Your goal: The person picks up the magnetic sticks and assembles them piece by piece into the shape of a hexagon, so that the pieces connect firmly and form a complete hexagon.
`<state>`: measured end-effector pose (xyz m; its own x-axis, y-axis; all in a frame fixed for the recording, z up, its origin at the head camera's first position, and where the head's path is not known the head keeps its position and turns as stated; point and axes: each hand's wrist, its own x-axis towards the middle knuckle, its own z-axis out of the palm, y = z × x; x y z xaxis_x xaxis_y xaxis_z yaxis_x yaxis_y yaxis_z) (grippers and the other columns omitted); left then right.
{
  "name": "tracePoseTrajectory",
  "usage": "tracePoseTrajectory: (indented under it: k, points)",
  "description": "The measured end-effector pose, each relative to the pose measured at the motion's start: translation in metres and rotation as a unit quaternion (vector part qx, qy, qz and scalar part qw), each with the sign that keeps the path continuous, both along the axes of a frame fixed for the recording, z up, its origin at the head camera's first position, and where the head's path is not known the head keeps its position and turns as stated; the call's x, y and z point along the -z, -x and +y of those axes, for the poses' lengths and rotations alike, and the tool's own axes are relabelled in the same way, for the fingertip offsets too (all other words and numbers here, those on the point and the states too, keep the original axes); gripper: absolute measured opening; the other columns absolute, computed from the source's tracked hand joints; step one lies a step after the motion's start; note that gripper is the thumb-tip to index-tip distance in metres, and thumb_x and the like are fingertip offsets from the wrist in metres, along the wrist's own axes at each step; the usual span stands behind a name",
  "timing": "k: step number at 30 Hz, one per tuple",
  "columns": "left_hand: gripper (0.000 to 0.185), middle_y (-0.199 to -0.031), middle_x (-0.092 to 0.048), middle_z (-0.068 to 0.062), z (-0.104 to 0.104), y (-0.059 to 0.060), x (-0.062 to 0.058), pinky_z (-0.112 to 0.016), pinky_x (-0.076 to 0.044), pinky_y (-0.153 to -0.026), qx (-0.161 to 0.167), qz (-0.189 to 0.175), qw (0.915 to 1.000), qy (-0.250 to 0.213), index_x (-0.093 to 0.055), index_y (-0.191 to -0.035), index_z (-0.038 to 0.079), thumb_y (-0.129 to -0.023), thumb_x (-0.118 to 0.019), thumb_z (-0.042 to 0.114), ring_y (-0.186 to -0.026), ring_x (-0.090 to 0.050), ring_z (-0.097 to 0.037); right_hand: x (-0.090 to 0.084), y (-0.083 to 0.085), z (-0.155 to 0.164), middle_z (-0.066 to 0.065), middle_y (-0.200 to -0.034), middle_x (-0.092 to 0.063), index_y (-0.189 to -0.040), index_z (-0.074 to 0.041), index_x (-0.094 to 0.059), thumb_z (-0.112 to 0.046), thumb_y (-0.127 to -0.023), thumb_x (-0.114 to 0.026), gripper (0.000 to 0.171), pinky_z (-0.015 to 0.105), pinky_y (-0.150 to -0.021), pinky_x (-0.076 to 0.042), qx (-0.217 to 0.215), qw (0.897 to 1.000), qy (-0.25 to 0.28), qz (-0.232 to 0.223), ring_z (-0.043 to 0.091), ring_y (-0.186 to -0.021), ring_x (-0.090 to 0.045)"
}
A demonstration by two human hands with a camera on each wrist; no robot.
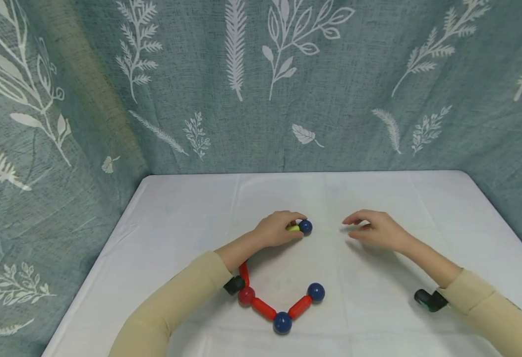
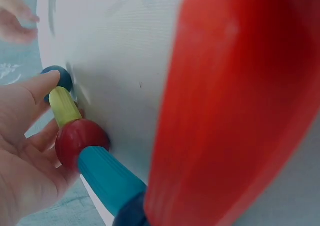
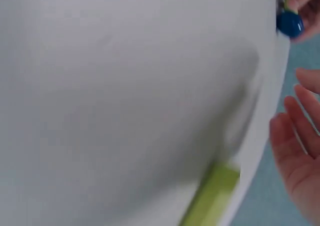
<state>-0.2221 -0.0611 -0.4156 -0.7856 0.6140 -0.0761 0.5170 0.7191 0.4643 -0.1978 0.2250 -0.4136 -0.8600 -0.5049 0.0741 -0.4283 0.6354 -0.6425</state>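
My left hand (image 1: 278, 229) pinches a small blue ball (image 1: 305, 226) at the end of a chain, with a yellow-green rod (image 2: 63, 105) joined to it. Beyond that rod come a red ball (image 2: 80, 142) and a teal rod (image 2: 110, 176), both hidden from the head view by the hand and arm. A red rod (image 2: 225, 105) looms large and blurred in the left wrist view. To the right, my right hand (image 1: 377, 230) is held above the table, fingers apart and loosely bent, holding nothing.
The chain's near part curves across the white table (image 1: 377, 317): a red ball (image 1: 246, 296), red rods (image 1: 264, 308) and blue balls (image 1: 282, 323), ending at another blue ball (image 1: 316, 292). A blurred yellow-green bar (image 3: 212, 193) lies below the right wrist. Behind hangs a leaf-patterned curtain (image 1: 252, 124).
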Motion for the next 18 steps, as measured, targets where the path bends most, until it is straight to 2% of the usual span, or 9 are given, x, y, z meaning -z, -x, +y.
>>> tracePoseTrajectory:
  k: [3,5,8,12,18]
  points:
    - [0.041,-0.101,-0.061,0.0,0.0,0.001,0.001,-0.028,-0.045,-0.075,0.001,-0.001,1.0,-0.005,-0.054,-0.127,0.018,-0.088,-0.062,0.027,-0.09,-0.055,-0.013,-0.009,-0.011,0.028,0.006,-0.109,-0.062,-0.109,-0.007,-0.064,-0.014,-0.082,-0.069,0.029,0.044,-0.085,-0.045,0.003,0.997,-0.07,0.025,0.03,-0.104,-0.054]
    - [0.04,-0.1,-0.061,0.0,0.0,0.002,0.002,-0.028,-0.044,-0.075,-0.001,-0.003,1.0,-0.004,-0.055,-0.127,0.019,-0.088,-0.063,0.026,-0.089,-0.055,-0.012,-0.013,-0.017,0.045,0.007,-0.107,-0.062,-0.107,-0.007,-0.065,-0.015,-0.08,-0.071,0.028,0.047,-0.084,-0.043,0.006,0.993,-0.113,0.026,0.032,-0.103,-0.054]
    - [0.041,-0.1,-0.061,0.001,0.001,0.002,0.002,-0.027,-0.044,-0.074,-0.006,-0.004,1.0,-0.001,-0.055,-0.127,0.02,-0.088,-0.063,0.027,-0.089,-0.055,-0.012,-0.014,-0.025,0.061,0.004,-0.098,-0.062,-0.101,-0.006,-0.065,-0.012,-0.078,-0.072,0.025,0.042,-0.079,-0.045,0.021,0.988,-0.152,0.007,0.026,-0.092,-0.057]
    - [0.041,-0.099,-0.061,0.001,0.001,0.003,0.002,-0.028,-0.044,-0.074,-0.013,-0.003,0.9999,-0.002,-0.055,-0.126,0.02,-0.087,-0.064,0.027,-0.089,-0.055,-0.012,-0.009,-0.03,0.062,-0.002,-0.085,-0.061,-0.096,-0.005,-0.065,-0.008,-0.077,-0.071,0.021,0.03,-0.065,-0.046,0.036,0.99,-0.134,0.0,0.013,-0.077,-0.055]
    - [0.04,-0.099,-0.062,0.001,0.004,0.005,0.003,-0.027,-0.044,-0.072,-0.013,-0.001,0.9998,-0.012,-0.056,-0.125,0.02,-0.086,-0.064,0.027,-0.088,-0.056,-0.012,0.002,-0.025,0.025,-0.004,-0.085,-0.063,-0.097,-0.007,-0.066,-0.013,-0.077,-0.073,0.022,0.027,-0.066,-0.048,0.026,0.996,-0.08,0.006,0.011,-0.076,-0.057]
